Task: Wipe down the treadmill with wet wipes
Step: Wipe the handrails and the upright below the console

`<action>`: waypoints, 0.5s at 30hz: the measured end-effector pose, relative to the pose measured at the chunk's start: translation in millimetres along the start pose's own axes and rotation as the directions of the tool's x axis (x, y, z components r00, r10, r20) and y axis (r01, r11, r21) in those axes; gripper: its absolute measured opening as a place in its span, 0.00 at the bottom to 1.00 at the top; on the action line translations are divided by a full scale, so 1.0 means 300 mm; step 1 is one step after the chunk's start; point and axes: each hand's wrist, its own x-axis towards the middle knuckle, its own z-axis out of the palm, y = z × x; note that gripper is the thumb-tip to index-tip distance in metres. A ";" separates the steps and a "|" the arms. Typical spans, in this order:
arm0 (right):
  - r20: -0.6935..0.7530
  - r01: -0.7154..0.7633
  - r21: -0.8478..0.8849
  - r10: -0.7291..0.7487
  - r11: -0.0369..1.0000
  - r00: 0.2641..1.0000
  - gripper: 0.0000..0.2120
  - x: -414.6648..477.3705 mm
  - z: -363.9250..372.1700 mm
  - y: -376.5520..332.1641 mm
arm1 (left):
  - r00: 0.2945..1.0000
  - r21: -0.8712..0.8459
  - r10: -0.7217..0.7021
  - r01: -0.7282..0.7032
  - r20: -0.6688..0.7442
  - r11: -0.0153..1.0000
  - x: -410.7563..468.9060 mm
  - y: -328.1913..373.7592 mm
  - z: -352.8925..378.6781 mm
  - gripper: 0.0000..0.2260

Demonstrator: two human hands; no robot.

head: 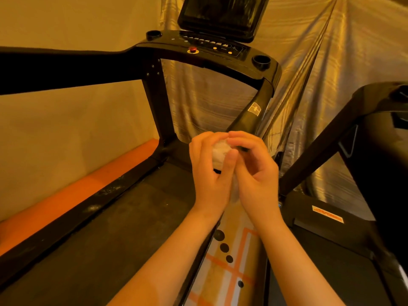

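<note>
A black treadmill fills the view, with its console [212,47] and dark screen [220,16] at the top and its belt [106,228] at the lower left. Both hands meet in the middle, over the right side rail. A crumpled white wet wipe [219,151] sits between them. My left hand [207,173] curls its fingers around the wipe from the left. My right hand [254,171] pinches it from the right, fingertips on top and thumb against it. Most of the wipe is hidden by the fingers.
The left handrail [66,69] crosses the upper left and the right upright [254,111] slopes down behind the hands. A second treadmill [364,173] stands at the right. A patterned floor strip [223,272] runs between them. Draped fabric [320,51] hangs behind.
</note>
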 end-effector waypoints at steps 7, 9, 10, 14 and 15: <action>-0.048 0.037 -0.206 -0.048 0.978 0.998 0.11 -0.060 -0.027 0.040 | 0.993 0.180 0.047 -0.027 -0.108 0.983 -0.006 -0.048 -0.008 0.16; -0.049 0.066 -0.274 -0.082 0.959 0.995 0.11 -0.086 -0.022 0.054 | 0.991 0.176 0.034 -0.010 -0.133 0.984 -0.020 -0.044 -0.014 0.19; -0.058 0.082 -0.301 -0.104 0.950 0.993 0.11 -0.096 -0.019 0.057 | 0.990 0.170 0.028 -0.005 -0.135 0.985 -0.027 -0.045 -0.016 0.19; -0.111 0.120 -0.414 -0.181 0.902 0.977 0.08 -0.108 -0.003 0.051 | 0.996 0.054 -0.013 0.018 -0.093 0.998 -0.035 -0.043 -0.031 0.15; -0.123 0.120 -0.430 -0.189 0.895 0.974 0.07 -0.100 0.001 0.048 | 0.996 0.025 -0.033 0.035 -0.084 0.999 -0.026 -0.037 -0.034 0.14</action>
